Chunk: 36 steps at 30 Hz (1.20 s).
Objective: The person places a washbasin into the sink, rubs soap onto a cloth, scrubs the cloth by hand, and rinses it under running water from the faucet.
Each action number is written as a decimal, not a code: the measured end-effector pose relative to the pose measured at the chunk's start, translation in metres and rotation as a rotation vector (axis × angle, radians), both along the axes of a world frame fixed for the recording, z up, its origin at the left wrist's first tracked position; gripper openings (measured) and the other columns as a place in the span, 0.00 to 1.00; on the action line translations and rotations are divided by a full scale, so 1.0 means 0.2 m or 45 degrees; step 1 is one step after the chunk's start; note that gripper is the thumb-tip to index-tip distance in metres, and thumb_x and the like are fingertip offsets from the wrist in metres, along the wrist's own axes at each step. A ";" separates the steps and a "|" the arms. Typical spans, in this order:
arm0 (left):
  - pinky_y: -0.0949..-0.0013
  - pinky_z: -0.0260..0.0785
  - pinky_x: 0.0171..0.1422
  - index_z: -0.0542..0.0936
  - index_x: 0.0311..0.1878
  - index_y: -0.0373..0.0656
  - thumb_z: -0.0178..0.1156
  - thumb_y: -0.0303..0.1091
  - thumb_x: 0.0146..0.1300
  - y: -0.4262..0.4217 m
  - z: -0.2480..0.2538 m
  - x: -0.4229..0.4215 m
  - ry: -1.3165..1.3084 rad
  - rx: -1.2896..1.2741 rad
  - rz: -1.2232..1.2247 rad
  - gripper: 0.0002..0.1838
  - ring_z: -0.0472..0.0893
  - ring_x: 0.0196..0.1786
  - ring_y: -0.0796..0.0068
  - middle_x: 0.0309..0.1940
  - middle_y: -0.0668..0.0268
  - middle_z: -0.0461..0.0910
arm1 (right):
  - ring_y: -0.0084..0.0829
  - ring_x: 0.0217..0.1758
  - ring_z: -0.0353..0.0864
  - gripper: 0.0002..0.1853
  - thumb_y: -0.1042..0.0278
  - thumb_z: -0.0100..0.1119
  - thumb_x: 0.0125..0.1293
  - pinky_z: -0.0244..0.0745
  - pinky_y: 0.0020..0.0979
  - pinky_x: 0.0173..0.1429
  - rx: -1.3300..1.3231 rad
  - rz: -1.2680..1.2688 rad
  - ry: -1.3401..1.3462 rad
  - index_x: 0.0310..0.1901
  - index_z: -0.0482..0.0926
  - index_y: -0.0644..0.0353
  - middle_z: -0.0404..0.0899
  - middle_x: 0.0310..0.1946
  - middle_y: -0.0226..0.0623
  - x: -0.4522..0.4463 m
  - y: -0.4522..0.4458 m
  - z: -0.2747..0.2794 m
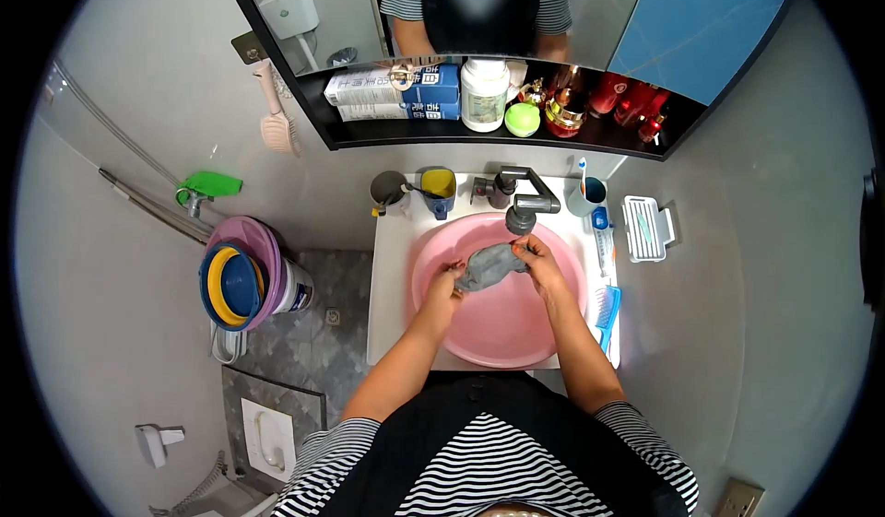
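A grey cloth point(491, 267) is stretched between my two hands, above a pink basin point(498, 328) that sits in the white sink counter point(389, 287). My left hand point(448, 284) grips its left end, with the fingers closed on it. At the other end, my right hand point(537, 261) pinches the cloth just below the dark faucet point(523, 215). The inside of the basin looks pink and smooth; whether it holds water I cannot tell.
Behind the basin stand a grey cup point(389, 190), a blue and yellow cup point(438, 190) and a toothbrush cup point(586, 198). A blue comb point(607, 314) and toothpaste point(603, 240) lie at the right. Above hangs a shelf point(396, 135) of bottles; stacked basins point(241, 277) stand left.
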State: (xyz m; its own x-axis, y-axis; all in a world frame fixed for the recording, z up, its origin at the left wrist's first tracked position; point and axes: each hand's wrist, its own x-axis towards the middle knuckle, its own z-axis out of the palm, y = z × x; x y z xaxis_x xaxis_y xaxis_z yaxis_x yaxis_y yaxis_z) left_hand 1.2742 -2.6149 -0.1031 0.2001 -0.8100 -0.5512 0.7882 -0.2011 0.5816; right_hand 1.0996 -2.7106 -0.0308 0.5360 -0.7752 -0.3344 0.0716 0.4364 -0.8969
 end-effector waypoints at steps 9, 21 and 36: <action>0.65 0.70 0.43 0.71 0.49 0.47 0.50 0.45 0.62 -0.03 -0.20 -0.13 0.490 -0.206 -0.191 0.16 0.76 0.40 0.71 0.38 0.65 0.76 | 0.40 0.26 0.74 0.07 0.68 0.57 0.52 0.69 0.35 0.31 -1.292 -0.114 0.645 0.24 0.72 0.60 0.74 0.23 0.43 0.33 0.46 0.08; 0.70 0.72 0.37 0.73 0.44 0.45 0.44 0.42 0.66 -0.05 -0.13 -0.22 0.688 -0.822 -0.121 0.13 0.77 0.34 0.73 0.34 0.67 0.77 | 0.50 0.25 0.74 0.14 0.59 0.52 0.59 0.68 0.43 0.30 -1.178 -0.300 0.781 0.22 0.72 0.60 0.74 0.21 0.47 0.40 0.42 0.17; 0.72 0.72 0.25 0.75 0.39 0.45 0.57 0.47 0.56 -0.04 -0.07 0.01 0.443 0.037 0.078 0.15 0.78 0.28 0.73 0.28 0.68 0.77 | 0.19 0.29 0.69 0.06 0.75 0.58 0.55 0.65 0.21 0.33 -0.073 -0.108 0.122 0.34 0.73 0.59 0.71 0.26 0.27 0.06 0.08 -0.04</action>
